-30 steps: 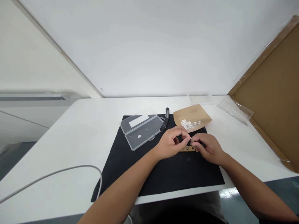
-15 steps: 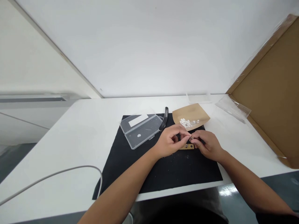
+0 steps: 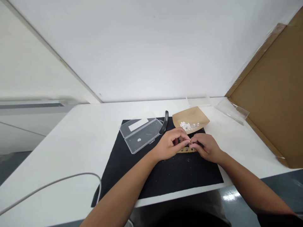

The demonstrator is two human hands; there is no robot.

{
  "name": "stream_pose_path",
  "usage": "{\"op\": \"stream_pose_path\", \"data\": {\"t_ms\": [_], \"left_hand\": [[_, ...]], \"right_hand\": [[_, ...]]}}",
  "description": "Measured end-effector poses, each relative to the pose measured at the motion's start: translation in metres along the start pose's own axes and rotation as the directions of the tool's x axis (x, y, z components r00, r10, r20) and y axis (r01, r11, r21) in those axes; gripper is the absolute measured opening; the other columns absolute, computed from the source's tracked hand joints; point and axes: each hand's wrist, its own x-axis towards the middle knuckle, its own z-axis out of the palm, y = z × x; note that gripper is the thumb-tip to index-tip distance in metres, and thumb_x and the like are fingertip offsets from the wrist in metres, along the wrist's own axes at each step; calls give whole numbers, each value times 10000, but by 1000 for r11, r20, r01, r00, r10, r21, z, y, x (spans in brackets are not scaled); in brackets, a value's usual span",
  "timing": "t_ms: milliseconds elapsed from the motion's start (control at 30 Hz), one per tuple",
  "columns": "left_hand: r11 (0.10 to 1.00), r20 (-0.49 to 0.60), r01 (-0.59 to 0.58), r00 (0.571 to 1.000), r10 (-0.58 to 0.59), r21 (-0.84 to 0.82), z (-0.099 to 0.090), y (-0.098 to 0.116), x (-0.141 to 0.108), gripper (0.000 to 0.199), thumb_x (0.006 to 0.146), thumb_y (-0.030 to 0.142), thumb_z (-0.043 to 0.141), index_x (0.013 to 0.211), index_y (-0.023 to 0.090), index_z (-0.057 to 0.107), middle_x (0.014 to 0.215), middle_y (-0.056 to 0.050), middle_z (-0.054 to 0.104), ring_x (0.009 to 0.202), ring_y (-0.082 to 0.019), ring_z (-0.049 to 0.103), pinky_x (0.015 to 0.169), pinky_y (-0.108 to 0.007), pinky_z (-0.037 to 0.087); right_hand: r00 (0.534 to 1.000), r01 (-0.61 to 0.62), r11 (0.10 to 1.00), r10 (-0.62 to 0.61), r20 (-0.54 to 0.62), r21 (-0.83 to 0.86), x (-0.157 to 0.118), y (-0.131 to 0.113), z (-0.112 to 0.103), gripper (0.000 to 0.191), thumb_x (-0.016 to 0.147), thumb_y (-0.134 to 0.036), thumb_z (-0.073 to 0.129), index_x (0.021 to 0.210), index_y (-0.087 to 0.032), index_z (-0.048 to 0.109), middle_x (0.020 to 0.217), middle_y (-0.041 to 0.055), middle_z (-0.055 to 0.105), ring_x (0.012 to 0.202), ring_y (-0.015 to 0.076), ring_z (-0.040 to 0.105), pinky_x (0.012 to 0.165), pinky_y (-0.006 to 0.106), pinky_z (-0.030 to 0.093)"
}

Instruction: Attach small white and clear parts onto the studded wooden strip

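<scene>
My left hand [image 3: 170,144] and my right hand [image 3: 208,147] meet fingertip to fingertip above the black mat [image 3: 180,176]. Between their pinched fingers is a tiny metallic piece [image 3: 190,142], too small to make out well. Just beneath the fingers lies a yellowish strip [image 3: 186,150] with several round dark spots, partly hidden by both hands. Behind the hands, a brown paper sheet [image 3: 195,115] holds a pile of small white pieces [image 3: 186,126].
An open clear plastic case [image 3: 142,138] lies on the mat's left, beside a black curved handle [image 3: 164,123]. Clear plastic pieces [image 3: 232,110] rest near the cardboard box [image 3: 272,88] at right. A pale cable [image 3: 63,179] crosses the white table [image 3: 59,148] at left.
The whole view has shifted slightly, so things appear a little lower and further left. Both hands stay together over the strip, with more of its dark spots showing.
</scene>
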Motion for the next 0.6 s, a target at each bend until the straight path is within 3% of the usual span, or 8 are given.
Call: {"op": "stream_pose_path", "data": {"t_ms": [133,300,600], "left_hand": [[999,19,28,999,-29,25,0,-1,-1,221,1020,359,645,969,152,704,890,-48,625,655,-92,580,549,-192,448],[996,-47,34,998,-30,83,6,-11,-2,205,1022,352,635,979,159,689,898,-42,618,682,-102,574,556,-194,457],[969,-174,-128,971,166,213,10,-13,-2,151,992,265,691,1089,165,747,920,-55,621,685,-98,577,563,-196,479]], "right_hand": [[1000,22,998,-23,-12,-51,1,1,1,180,1068,-366,591,948,-241,640,771,4,687,697,169,627,667,298,435],[1000,-18,996,17,-21,-83,2,3,1,120,1073,-330,579,1025,-242,643,849,22,686,786,182,634,721,307,462],[990,-144,987,143,17,73,4,-5,1,248,1113,-323,450,902,-234,548,808,6,598,739,171,563,714,311,419]]}}
